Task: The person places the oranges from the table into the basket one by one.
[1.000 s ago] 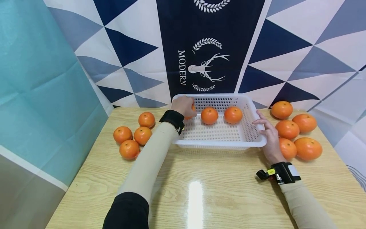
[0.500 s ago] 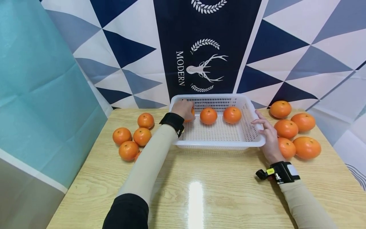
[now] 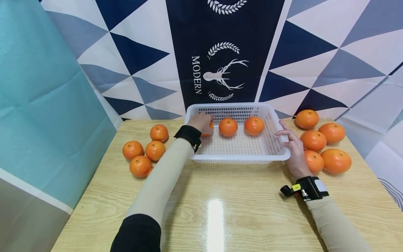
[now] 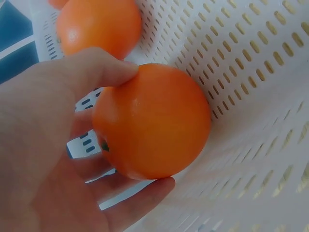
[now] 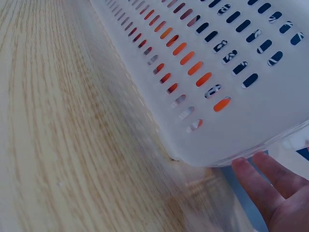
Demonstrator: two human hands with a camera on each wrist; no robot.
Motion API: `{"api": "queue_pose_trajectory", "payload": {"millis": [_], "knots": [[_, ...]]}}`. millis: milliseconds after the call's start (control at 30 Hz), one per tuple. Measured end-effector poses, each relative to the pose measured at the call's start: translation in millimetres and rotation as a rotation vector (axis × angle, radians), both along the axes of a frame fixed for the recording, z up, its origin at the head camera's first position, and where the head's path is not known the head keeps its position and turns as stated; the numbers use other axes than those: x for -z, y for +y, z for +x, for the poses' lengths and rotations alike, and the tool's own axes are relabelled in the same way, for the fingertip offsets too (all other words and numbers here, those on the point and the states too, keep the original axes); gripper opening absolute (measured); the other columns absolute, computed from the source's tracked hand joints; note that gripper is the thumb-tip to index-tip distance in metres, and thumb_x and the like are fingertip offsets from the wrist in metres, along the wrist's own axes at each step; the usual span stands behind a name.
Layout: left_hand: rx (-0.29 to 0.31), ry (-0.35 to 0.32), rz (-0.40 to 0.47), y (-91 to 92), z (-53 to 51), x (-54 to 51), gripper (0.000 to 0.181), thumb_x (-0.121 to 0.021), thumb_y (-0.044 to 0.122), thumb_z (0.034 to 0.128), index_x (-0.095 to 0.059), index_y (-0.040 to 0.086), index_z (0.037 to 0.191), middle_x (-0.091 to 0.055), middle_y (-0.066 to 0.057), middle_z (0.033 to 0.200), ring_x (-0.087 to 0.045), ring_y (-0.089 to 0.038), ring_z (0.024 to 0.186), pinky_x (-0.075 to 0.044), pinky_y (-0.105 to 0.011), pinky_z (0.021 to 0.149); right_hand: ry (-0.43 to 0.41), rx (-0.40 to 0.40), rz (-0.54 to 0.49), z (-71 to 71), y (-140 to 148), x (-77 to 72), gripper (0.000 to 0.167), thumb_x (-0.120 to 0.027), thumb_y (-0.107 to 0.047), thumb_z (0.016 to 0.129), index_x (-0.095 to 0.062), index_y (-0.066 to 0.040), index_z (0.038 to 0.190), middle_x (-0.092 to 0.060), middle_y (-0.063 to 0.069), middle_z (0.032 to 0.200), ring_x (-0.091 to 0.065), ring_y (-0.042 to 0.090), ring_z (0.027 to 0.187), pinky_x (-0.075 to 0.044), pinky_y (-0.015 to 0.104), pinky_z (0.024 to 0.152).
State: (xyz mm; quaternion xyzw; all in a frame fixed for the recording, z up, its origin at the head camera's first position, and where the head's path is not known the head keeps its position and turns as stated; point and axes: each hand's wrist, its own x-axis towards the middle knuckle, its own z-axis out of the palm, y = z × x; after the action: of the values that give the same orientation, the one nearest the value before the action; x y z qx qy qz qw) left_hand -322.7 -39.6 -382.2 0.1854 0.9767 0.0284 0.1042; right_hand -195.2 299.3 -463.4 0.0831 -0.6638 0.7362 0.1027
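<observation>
In the head view a white perforated plastic basket stands on the table. At its left end my left hand reaches inside and grips an orange, with the thumb on top and the fingers spread underneath and behind. Two more oranges sit in the basket, a middle one and a right one. My right hand holds the basket's right end, its fingers at the rim. The right wrist view shows two of its fingers against the basket's edge.
Several oranges lie in a group left of the basket on the wooden table. Another group of larger-looking oranges lies to the right, close to my right hand. A patterned cloth hangs right behind the basket.
My left hand has lowered slightly with the orange inside the basket's left end. My right hand stays on the basket. The whole view has shifted a little.
</observation>
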Motion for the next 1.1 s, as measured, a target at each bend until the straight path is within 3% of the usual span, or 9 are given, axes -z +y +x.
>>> {"api": "queue_pose_trajectory", "payload": {"millis": [167,400,767,867,1100], "knots": [[0.003,-0.013,0.019,-0.5,4.3,-2.7,0.050,-0.076,0.026,0.1018,-0.068,0.013,0.150,-0.070,-0.011,0.136,-0.060,-0.027,0.123,-0.055,-0.040,0.112,-0.004,0.006,0.008,0.2,0,-1.0,0.046,-0.033,0.001,0.101,-0.073,-0.015,0.116,-0.030,0.001,0.189,-0.044,0.017,0.159,-0.061,0.013,0.094],[0.003,-0.043,-0.018,0.0,-11.1,8.9,0.056,-0.074,0.029,0.0987,-0.066,0.019,0.153,-0.068,-0.010,0.139,-0.058,-0.025,0.123,-0.056,-0.038,0.108,0.002,-0.020,0.009,-0.8,1,-1.3,0.046,-0.031,0.001,0.100,-0.070,-0.010,0.120,-0.025,0.004,0.191,-0.037,0.021,0.167,-0.061,0.014,0.097],[0.000,-0.070,0.043,-5.1,-8.8,5.7,0.069,-0.076,0.028,0.0990,-0.056,0.018,0.164,-0.064,-0.013,0.149,-0.057,-0.028,0.127,-0.053,-0.041,0.112,-0.008,-0.035,0.004,-0.6,-1,-1.7,0.046,-0.031,0.001,0.101,-0.071,-0.011,0.121,-0.024,0.002,0.191,-0.033,0.025,0.169,-0.063,0.016,0.096],[-0.008,-0.083,0.052,-6.0,-13.8,7.1,0.073,-0.077,0.029,0.0985,-0.052,0.019,0.166,-0.061,-0.013,0.153,-0.057,-0.029,0.130,-0.052,-0.042,0.115,-0.014,-0.035,0.007,-0.1,0,-2.8,0.046,-0.031,0.001,0.101,-0.070,-0.011,0.121,-0.024,0.001,0.191,-0.031,0.028,0.172,-0.063,0.016,0.095],[0.032,-0.057,0.093,-8.2,-39.9,25.5,0.070,-0.074,0.033,0.0994,-0.054,0.024,0.166,-0.055,-0.014,0.167,-0.058,-0.030,0.138,-0.051,-0.048,0.125,-0.019,-0.016,0.037,0.4,1,-3.0,0.045,-0.031,0.001,0.101,-0.069,-0.010,0.122,-0.024,0.001,0.191,-0.042,0.020,0.163,-0.065,0.016,0.087]]}}
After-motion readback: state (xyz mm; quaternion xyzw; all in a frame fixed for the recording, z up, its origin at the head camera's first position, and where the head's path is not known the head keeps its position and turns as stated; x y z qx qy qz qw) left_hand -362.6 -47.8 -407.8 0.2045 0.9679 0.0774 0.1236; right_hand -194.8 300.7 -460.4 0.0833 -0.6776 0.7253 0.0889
